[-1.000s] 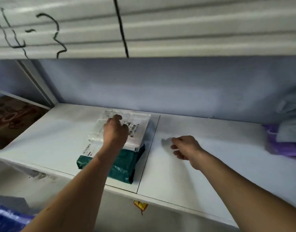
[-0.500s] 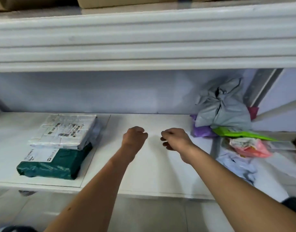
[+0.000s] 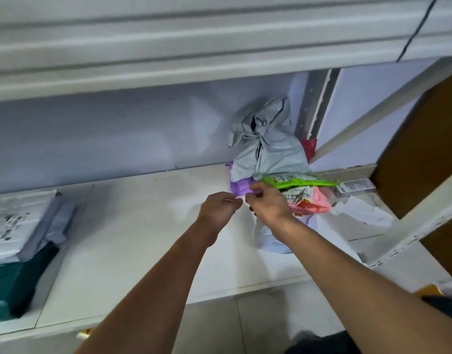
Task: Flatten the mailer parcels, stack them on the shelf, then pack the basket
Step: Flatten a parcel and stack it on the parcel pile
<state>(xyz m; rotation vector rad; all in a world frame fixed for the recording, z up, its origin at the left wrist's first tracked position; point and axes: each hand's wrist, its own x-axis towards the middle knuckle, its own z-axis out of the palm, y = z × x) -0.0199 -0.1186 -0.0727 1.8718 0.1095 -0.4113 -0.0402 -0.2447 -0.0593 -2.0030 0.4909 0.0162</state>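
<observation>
A heap of crumpled mailers lies at the right of the white shelf (image 3: 143, 238): a grey mailer (image 3: 267, 149) on top, a purple mailer (image 3: 239, 186) under it, a green mailer (image 3: 294, 182), a pink mailer (image 3: 310, 204) and a pale mailer (image 3: 268, 242) partly under my forearm. My right hand (image 3: 269, 206) pinches the near corner of the purple mailer. My left hand (image 3: 218, 208) is just left of it, fingers curled, nothing visible in it. At the far left stands a flat stack: a white labelled parcel (image 3: 12, 226) on a dark green parcel (image 3: 5, 290).
An upper shelf board (image 3: 194, 47) hangs low over the work area. A slanted white frame post (image 3: 409, 233) and a brown panel (image 3: 429, 162) close off the right side. Crumpled white paper (image 3: 365, 214) lies behind the heap. Tiled floor shows below the shelf edge.
My view swung right from the stack to the heap. Both hands moved right across the shelf. My right hand has reached the purple mailer and taken its corner.
</observation>
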